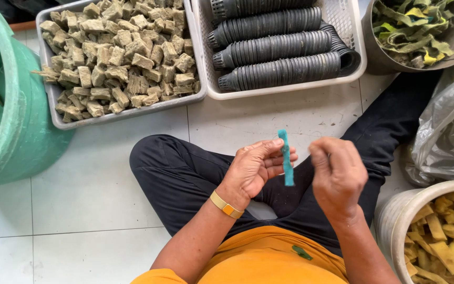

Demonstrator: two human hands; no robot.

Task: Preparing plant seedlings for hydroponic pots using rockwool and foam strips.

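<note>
Left hand [256,165] up in front of the lap, fingertips pinched on the top end of a thin teal strip [287,158], which hangs straight down between both hands. It looks like soft sponge or felt: featherlight, floppy, easy to tear or crush, I'd judge, so a gentle pinch near one end suits it. The right hand [337,173] sits just beside the strip, fingers curled loosely inward; its back faces us and it's a little blurred, so I can't tell whether it touches the strip or grips anything. Out from there: a person sits cross-legged on the white tiled floor [90,194]. Ahead, a grey tray of brownish fibre cubes [119,52], a white basket of stacked black net pots [279,47], a green tub [11,121] to the left, and a bucket of yellow strips [442,231] at the right.
</note>
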